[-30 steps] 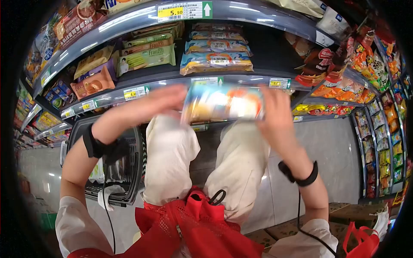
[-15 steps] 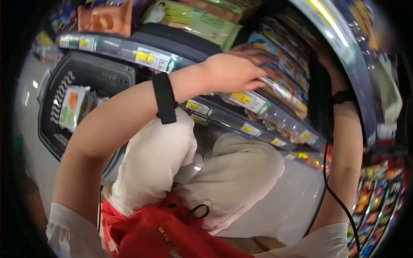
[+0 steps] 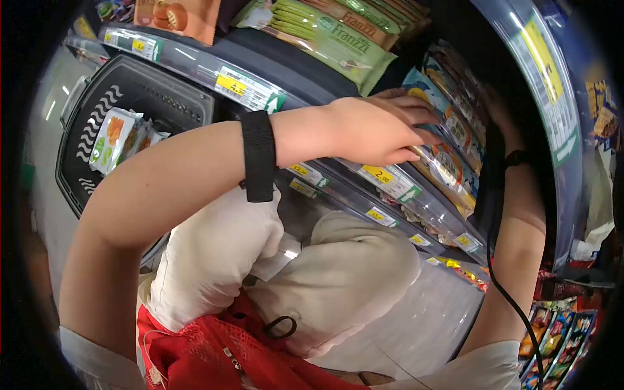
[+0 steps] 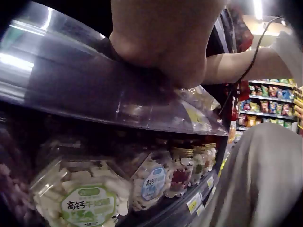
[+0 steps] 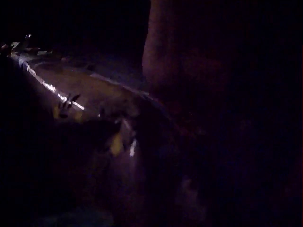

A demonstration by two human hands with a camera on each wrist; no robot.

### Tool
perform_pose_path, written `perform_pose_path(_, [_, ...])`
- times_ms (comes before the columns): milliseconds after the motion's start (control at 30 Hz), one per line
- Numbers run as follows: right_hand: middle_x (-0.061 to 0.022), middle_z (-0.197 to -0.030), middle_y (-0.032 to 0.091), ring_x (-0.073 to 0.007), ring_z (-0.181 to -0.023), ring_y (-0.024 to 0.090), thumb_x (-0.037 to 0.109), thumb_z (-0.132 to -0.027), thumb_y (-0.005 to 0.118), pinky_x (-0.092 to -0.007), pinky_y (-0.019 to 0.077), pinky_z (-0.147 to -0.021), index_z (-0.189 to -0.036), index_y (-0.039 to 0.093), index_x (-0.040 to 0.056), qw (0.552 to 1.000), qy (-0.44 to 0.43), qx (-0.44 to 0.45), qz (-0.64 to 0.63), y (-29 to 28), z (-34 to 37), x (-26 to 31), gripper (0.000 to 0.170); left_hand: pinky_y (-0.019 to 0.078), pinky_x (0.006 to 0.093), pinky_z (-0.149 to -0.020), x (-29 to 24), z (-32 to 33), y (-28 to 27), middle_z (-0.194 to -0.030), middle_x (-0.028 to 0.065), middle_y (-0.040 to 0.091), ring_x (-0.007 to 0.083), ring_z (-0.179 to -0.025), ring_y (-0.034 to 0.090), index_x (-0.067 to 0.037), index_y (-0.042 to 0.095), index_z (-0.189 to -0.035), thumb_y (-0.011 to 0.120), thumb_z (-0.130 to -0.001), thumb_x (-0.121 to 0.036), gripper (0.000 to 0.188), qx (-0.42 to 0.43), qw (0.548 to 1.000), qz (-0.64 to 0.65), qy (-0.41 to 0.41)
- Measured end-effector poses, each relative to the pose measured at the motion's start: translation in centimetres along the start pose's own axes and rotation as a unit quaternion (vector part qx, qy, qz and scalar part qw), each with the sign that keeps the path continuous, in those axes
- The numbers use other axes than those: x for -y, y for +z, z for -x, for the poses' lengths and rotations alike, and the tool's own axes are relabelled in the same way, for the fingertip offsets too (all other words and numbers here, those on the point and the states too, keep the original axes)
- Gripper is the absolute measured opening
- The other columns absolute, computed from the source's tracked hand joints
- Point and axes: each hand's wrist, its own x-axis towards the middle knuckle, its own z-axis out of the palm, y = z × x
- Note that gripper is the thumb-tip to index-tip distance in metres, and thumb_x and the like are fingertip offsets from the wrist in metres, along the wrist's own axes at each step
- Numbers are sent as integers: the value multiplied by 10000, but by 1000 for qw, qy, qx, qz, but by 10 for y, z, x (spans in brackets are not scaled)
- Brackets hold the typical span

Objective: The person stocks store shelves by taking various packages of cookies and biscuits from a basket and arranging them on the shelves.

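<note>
A row of blue-and-orange snack packs (image 3: pixel 460 133) stands on the shelf in the head view. My left hand (image 3: pixel 377 130) reaches over the shelf edge from the left and rests on the packs, its fingers stretched across their near ends. On the far side of the row, my right hand (image 3: pixel 502 117) is deep in the shelf, close along the packs; shadow hides most of its fingers. The right wrist view is very dark, with a wrapper's shiny edge (image 5: pixel 49 87) beside the hand. From below, the left wrist view catches the underside of my left hand (image 4: pixel 165 47) above the shelf lip.
Green Franzzi packs (image 3: pixel 338 42) lie left of the row. A black basket (image 3: pixel 172 88) holding a white snack pack (image 3: pixel 114 140) stands at the left. Overhead, an upper shelf edge (image 3: pixel 549 84) curves past my right arm. Tubs of white sweets (image 4: pixel 85 198) fill the shelf below.
A second ago both hands held a blurred snack pack in front of the shelf. Both then went to the row in the shelf; since half a second ago they have barely moved.
</note>
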Motion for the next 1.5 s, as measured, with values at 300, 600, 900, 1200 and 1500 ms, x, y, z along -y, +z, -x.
perform_pose_path(300, [-106, -1137, 526, -171, -991, 504, 288, -933, 440, -311, 385, -904, -1250, 443, 44, 997, 11, -34, -61, 15, 30, -20, 400, 315, 435, -993, -6, -1, -4, -1297, 136, 390, 325, -1201, 369, -131, 482, -1217, 601, -779, -232, 465, -46, 998, -28, -21])
perform_pose_path(600, [-120, -1230, 474, -174, -1063, 480, 267, -929, 453, -296, 362, -937, -1273, 413, 35, 996, 58, -8, -61, 16, 45, 24, 418, 289, 434, -1020, -8, -1, -4, -1204, 75, 480, 257, -1174, 404, -143, 581, -1109, 573, -803, -238, 320, -53, 998, -13, -26])
perform_pose_path(900, [-141, -1353, 335, -215, -1215, 347, 399, -909, 431, -325, 269, -1014, -1340, 300, 33, 948, 202, 81, -233, -10, 81, 39, 581, 351, 389, -968, -6, 3, -5, -1069, 61, 560, 258, -1051, 498, -91, 643, -957, 612, -764, -177, 213, -103, 995, 6, -11])
perform_pose_path(1200, [-146, -1404, 300, -232, -1301, 278, 445, -914, 398, -330, 201, -1060, -1357, 287, 14, 962, 170, 80, -200, -62, 172, 65, 629, 430, 370, -859, -10, 13, -30, -1023, 110, 577, 284, -993, 540, -52, 584, -1009, 649, -758, -200, 299, -152, 988, 22, 16])
perform_pose_path(1500, [-151, -1397, 322, -250, -1302, 286, 158, -929, 381, -347, 176, -1065, -1360, 270, 4, 995, -71, -42, -49, -98, 362, 218, 470, 431, 371, -540, 6, 209, -138, -520, 121, 530, 248, -552, 568, -29, 543, -521, 460, -893, -308, 473, 52, 937, -100, -332])
